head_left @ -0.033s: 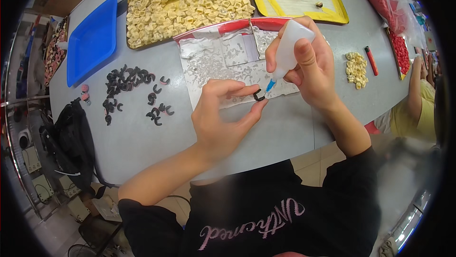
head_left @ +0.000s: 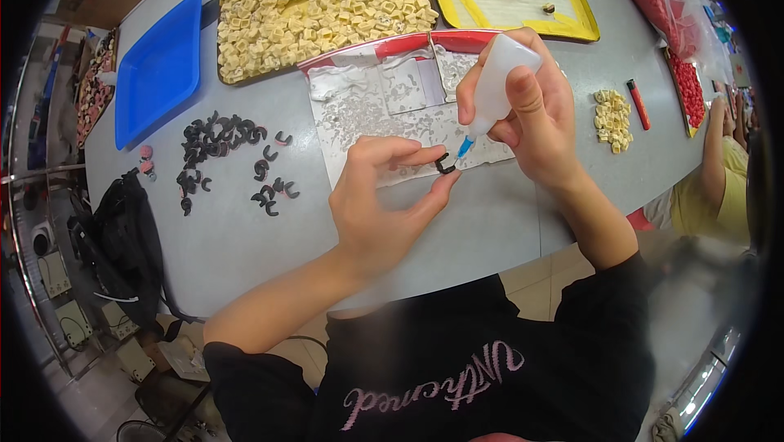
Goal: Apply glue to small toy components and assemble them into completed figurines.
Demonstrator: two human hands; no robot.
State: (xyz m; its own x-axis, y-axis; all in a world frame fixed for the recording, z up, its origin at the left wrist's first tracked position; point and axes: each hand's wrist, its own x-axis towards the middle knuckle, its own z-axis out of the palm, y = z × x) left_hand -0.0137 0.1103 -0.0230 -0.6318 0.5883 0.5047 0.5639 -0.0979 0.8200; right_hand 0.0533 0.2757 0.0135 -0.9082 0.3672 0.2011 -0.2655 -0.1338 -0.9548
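Observation:
Between the thumb and fingertips of my left hand (head_left: 376,189) is a small black C-shaped piece (head_left: 444,166), its opening turned to the right. My right hand (head_left: 535,115) grips a white squeeze bottle (head_left: 500,82), tilted down to the left. The bottle's blue needle tip (head_left: 465,146) is at the black piece; whether it touches, I cannot tell. Under both hands lies a white sheet (head_left: 351,115) covered in grey smears, with a red strip along its far edge. To the left, many similar black curved pieces (head_left: 220,136) lie loose in a pile.
Beyond the sheet, a tray of small cream pieces (head_left: 327,9) stands beside a yellow-rimmed tray (head_left: 590,25). A blue tray (head_left: 159,70) is at the left, above a black bag (head_left: 122,238). On the right are a cream pile (head_left: 612,121), a red marker (head_left: 639,105) and another person's arm (head_left: 714,148).

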